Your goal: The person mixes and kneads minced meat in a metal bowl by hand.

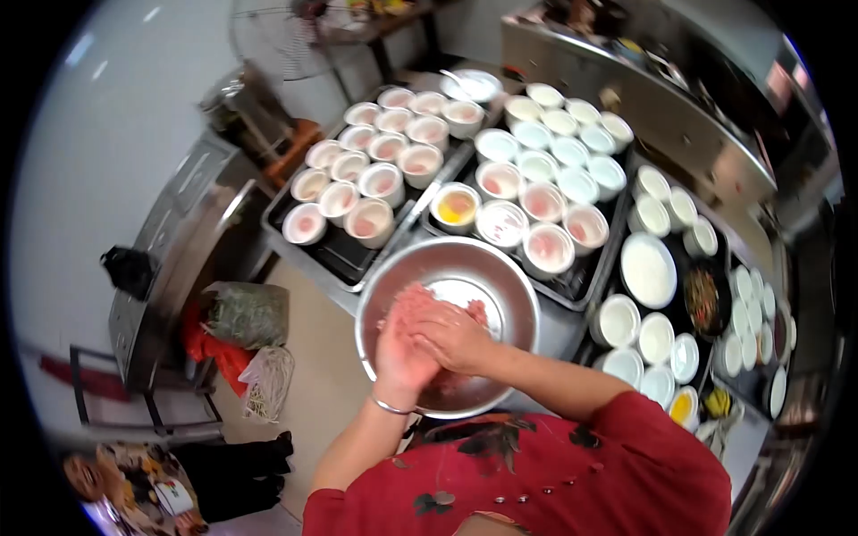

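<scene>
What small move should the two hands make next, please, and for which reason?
Perhaps press the left hand and right hand gently together over the bowl, shaping a small lump: the pink meat at their fingers looks loose and uneven, and many nearby cups hold small pink portions.

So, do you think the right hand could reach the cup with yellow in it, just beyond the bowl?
Probably yes: the cup looks uncovered, just past the steel bowl, though the right hand would first have to leave the left hand and pink meat.
</scene>
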The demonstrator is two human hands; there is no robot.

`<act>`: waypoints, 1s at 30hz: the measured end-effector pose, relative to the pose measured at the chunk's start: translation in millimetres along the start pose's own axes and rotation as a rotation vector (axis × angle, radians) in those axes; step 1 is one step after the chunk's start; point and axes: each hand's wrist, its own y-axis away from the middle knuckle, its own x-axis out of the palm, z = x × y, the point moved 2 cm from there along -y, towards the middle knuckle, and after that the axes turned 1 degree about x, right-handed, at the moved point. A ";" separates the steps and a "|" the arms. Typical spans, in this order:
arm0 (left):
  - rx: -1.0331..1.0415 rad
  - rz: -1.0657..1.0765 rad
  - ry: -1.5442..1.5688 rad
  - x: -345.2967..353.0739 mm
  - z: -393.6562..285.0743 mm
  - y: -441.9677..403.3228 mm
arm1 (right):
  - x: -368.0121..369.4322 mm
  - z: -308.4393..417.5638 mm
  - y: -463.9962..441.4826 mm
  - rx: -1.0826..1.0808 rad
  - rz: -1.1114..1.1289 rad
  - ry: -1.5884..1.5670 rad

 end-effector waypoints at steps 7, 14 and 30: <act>0.259 0.044 -0.681 20.8 0.9 -5.1 | -11.2 -17.3 2.0 1.046 -0.428 -1.548; 0.404 -0.004 -0.835 17.5 -25.0 9.6 | -126.6 -133.6 -2.5 1.082 -0.464 -1.074; 0.722 0.873 -2.103 190.2 -52.7 63.9 | -211.2 -56.4 -107.9 0.311 0.413 0.252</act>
